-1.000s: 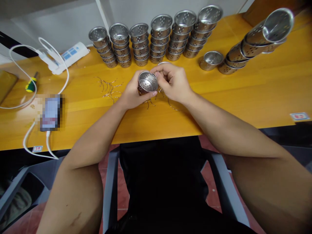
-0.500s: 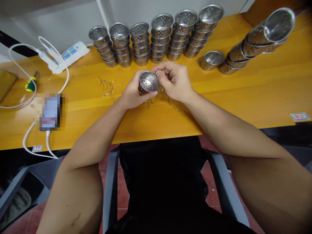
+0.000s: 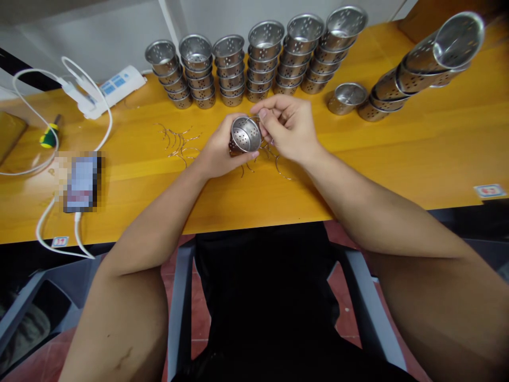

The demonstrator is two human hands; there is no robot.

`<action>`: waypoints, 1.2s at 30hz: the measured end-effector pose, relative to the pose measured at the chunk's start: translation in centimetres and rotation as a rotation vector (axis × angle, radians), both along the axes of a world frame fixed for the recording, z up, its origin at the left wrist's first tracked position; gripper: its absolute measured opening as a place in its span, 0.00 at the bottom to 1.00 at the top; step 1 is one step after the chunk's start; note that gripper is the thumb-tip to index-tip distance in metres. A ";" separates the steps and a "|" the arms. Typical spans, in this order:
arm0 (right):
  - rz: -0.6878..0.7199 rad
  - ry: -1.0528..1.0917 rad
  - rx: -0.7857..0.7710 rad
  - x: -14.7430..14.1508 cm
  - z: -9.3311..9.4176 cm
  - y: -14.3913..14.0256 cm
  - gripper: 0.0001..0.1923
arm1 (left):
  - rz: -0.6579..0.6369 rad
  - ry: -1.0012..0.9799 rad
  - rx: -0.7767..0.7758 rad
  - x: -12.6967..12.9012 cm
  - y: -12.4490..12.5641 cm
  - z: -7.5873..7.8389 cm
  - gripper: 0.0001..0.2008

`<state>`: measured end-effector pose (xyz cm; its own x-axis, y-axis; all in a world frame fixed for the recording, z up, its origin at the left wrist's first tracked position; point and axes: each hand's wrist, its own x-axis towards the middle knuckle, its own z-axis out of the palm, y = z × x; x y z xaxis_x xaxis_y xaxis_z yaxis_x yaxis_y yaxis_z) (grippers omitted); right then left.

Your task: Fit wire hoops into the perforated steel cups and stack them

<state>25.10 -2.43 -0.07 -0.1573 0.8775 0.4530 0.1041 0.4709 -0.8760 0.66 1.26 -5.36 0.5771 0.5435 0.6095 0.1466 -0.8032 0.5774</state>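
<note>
My left hand [image 3: 221, 146] is wrapped round a small perforated metal cup [image 3: 246, 133], tilted so its open mouth faces me. At the cup's right rim, my right hand [image 3: 288, 127] pinches a thin curved wire [image 3: 254, 118] between thumb and fingers. The wire's near part lies against the rim; its far end is hard to make out. Below and right of the cup, several loose curved wires [image 3: 283, 168] rest on the table, partly hidden by my hands. More curved wires [image 3: 180, 142] lie in a loose pile left of my left hand.
Stacks of perforated cups [image 3: 233, 85] stand along the wall. On the right are a single cup [image 3: 347, 100] and a leaning stack [image 3: 421, 69]. To the left are a power strip [image 3: 115, 93] with white cables, a phone [image 3: 82, 183] and a green-yellow screwdriver [image 3: 50, 135].
The cup in my left hand has shifted slightly right and turned a little. My right hand has moved slightly right, still pinching at the rim.
</note>
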 end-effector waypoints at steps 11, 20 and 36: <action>0.030 -0.037 -0.011 0.2 0.3 -0.1 0.38 | 0.035 -0.006 -0.016 0.1 0.0 0.1 0.53; 0.006 -0.042 -0.018 0.2 0.0 -0.2 0.34 | 0.014 -0.018 -0.022 0.0 0.0 0.0 0.51; -0.005 0.015 0.043 -0.4 -0.2 -0.2 0.31 | 0.050 0.051 -0.038 0.0 -0.7 0.9 0.58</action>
